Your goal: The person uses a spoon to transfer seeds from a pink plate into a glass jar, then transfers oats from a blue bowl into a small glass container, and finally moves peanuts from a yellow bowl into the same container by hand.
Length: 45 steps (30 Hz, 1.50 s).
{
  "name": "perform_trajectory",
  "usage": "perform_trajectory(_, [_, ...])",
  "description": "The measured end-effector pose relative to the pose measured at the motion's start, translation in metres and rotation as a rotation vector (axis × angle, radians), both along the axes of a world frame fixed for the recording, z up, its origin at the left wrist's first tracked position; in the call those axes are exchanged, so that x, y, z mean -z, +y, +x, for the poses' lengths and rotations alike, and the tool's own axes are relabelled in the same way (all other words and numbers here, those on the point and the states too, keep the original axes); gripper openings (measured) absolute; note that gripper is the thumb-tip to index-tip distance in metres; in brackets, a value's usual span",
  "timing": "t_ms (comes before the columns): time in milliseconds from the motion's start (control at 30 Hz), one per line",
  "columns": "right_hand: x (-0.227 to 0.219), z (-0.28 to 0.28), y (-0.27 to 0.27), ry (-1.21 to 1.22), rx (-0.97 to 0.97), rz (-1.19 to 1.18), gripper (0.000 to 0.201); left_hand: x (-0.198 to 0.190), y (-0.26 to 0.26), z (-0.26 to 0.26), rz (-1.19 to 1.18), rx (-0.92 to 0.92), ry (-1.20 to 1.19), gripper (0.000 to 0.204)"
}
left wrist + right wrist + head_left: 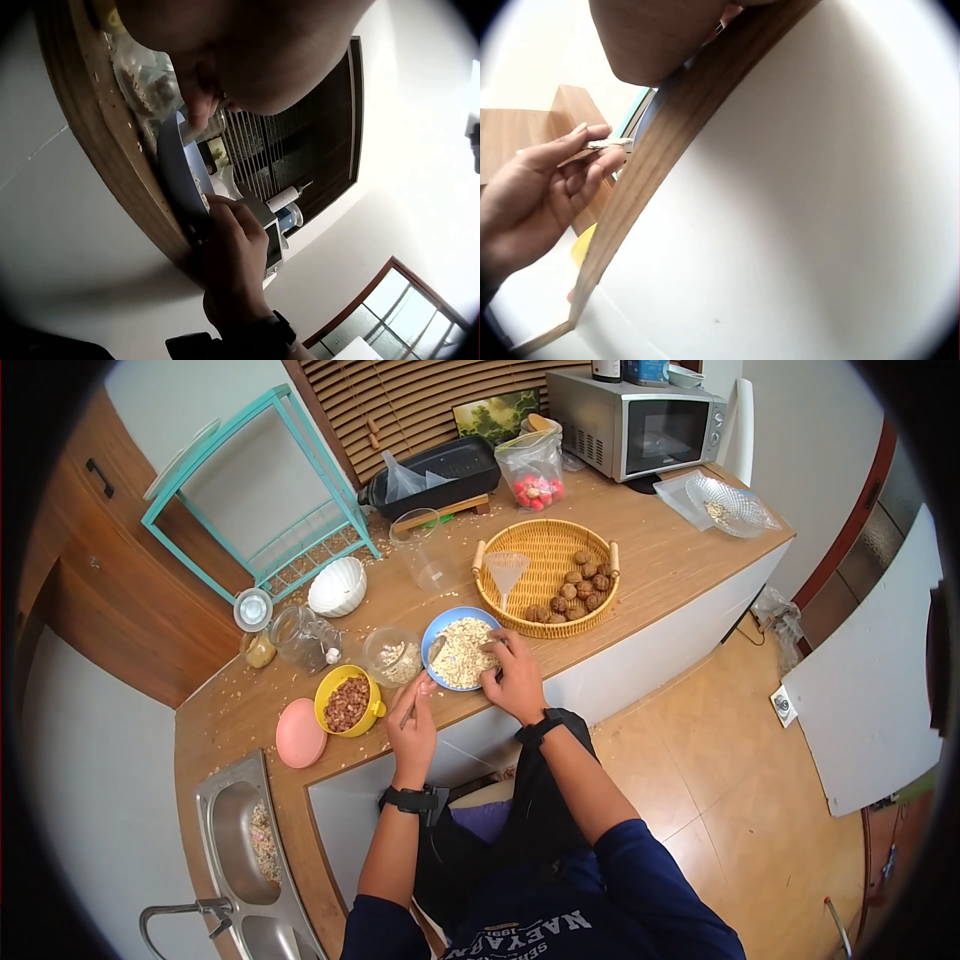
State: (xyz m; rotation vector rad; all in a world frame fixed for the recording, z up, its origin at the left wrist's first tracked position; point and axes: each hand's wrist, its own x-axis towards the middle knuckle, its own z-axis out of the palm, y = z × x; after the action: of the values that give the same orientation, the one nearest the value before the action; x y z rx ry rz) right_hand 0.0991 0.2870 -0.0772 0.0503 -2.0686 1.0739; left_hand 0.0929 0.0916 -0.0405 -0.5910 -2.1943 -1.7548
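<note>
A blue bowl (pixel 432 631) of pale rolled oats (pixel 462 652) sits by the counter's front edge. My right hand (pixel 516 678) grips its right side, fingers over the rim beside the oats and thumb nearer me. My left hand (pixel 411 722) pinches the thin handle of a spoon (pixel 609 143) between thumb and fingers; the spoon's head lies at the bowl's left inside. Close to the left hand are a clear glass jar (pixel 377 651) with some oats inside and a yellow bowl (pixel 374 716) of brown nuts. In the right wrist view, the right fingertips are mostly hidden.
A wicker tray (pixel 543 538) holds walnuts and a clear funnel (pixel 506 572). Left along the counter (pixel 640 575) stand a pink lid (pixel 300 733), a glass jar (pixel 300 635), a white fluted bowl (pixel 338 588) and a teal rack (pixel 262 575). A sink (pixel 226 840) lies front left; oat flakes are scattered about.
</note>
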Motion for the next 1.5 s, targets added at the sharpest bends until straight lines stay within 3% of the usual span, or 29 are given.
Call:
perform_trajectory(100, [0.003,-0.002,0.000,0.020,0.014,0.008,0.031,0.012,0.002,-0.005,0.067,-0.067,-0.093,0.030])
perform_trajectory(167, [0.002,-0.003,0.000,0.030,0.017,0.014,0.030,0.015,0.007,-0.007,0.323,-0.083,-0.414,0.035])
perform_trajectory(200, [0.002,-0.003,0.001,0.017,0.009,-0.005,0.030,0.017,0.010,-0.006,0.326,-0.089,-0.417,0.035])
perform_trajectory(267, [0.003,-0.002,0.000,0.002,-0.003,-0.022,0.029,0.020,0.013,-0.003,0.413,0.019,-0.562,0.040])
perform_trajectory(467, [0.000,-0.003,0.000,0.018,0.003,-0.003,0.029,0.017,0.013,0.000,0.627,0.096,-0.738,0.039])
perform_trajectory(667, [0.001,-0.004,-0.001,-0.025,0.031,-0.015,0.032,0.012,0.008,0.005,0.721,0.098,-0.713,0.038])
perform_trajectory(900, [0.003,-0.005,-0.002,-0.014,0.030,-0.006,0.025,0.005,0.000,0.004,0.672,0.081,-0.686,0.037])
perform_trajectory(1200, [0.003,-0.006,-0.001,-0.004,0.023,-0.007,0.020,-0.041,-0.024,-0.009,0.685,0.027,-0.579,0.036])
perform_trajectory(1333, [0.002,-0.006,-0.002,-0.005,0.040,-0.004,0.019,-0.058,-0.048,-0.027,0.698,-0.079,-0.469,0.035])
perform_trajectory(1467, [0.003,-0.005,-0.002,0.001,0.033,-0.007,0.019,-0.064,-0.064,-0.037,0.616,-0.168,-0.344,0.037])
perform_trajectory(1500, [0.003,-0.005,-0.003,-0.006,0.040,-0.005,0.020,-0.057,-0.069,-0.039,0.467,-0.198,-0.289,0.035])
